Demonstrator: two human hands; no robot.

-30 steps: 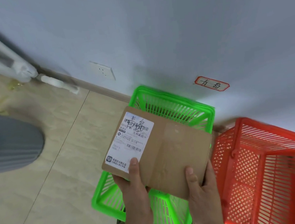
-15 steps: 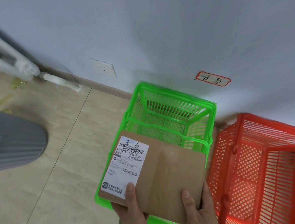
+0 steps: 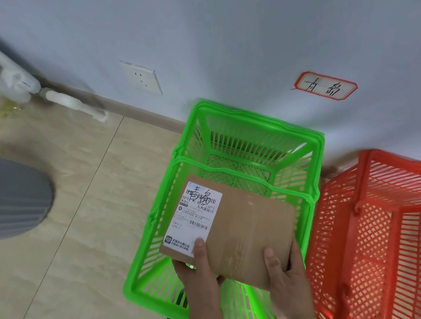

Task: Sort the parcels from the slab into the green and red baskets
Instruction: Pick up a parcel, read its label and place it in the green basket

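A flat brown cardboard parcel (image 3: 249,231) with a white shipping label at its left end hangs inside the mouth of the green basket (image 3: 188,138). My left hand (image 3: 198,273) grips its near left corner, thumb on the label. My right hand (image 3: 285,271) grips the near right corner, thumb on top. The red basket (image 3: 398,206) stands directly right of the green one, against the wall. The green basket's mesh floor shows bare beyond the parcel.
A red-bordered handwritten label (image 3: 325,86) is stuck on the wall above the green basket. A wall socket (image 3: 141,76) sits to the left. A grey ribbed bin (image 3: 6,198) stands on the tiled floor at left, and white pipes (image 3: 11,79) run along the far left wall.
Both hands have lowered the parcel from above the green basket's rim down into its opening. The grip on the parcel is unchanged.
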